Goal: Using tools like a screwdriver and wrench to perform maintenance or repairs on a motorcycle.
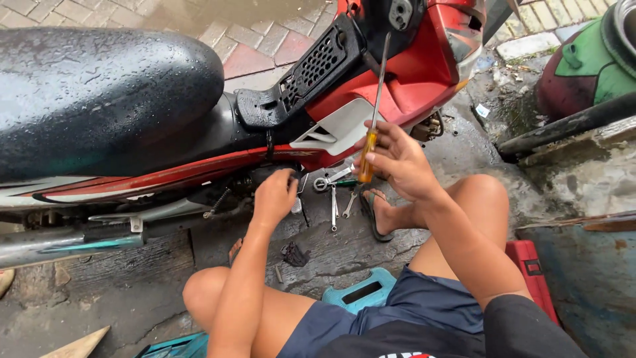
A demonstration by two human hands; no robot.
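Knees and dark blue shorts [424, 305] fill the bottom of my view; I see the person sitting low on a teal stool [361, 292] on wet concrete ground [132, 292], with a red case [530, 268] just beside the right thigh. Right hand [396, 159] is raised in front of the motorbike [199, 132], fingers closed around the orange handle of a long screwdriver [373, 119]; the shaft points up and ends over the red fairing [411, 79]. Left hand [275, 195] reaches down to the bike's lower frame below the black seat [99, 93], fingers curled on something small there; I cannot tell what it grips, or whether it grips at all. Between the two hands, on the ground, lie several wrenches [334, 199], close together, just beside the sandalled right foot [377, 212]. A small dark rag-like lump [293, 253] lies on the ground near the left forearm. Chrome exhaust pipe [66, 242] runs along the left edge, low. Seat is covered in water drops. Brick paving [252, 40] shows beyond the bike. At far right, a green and dark red container [583, 66] stands well apart from the hands, with a dark pipe [570, 126] below it.
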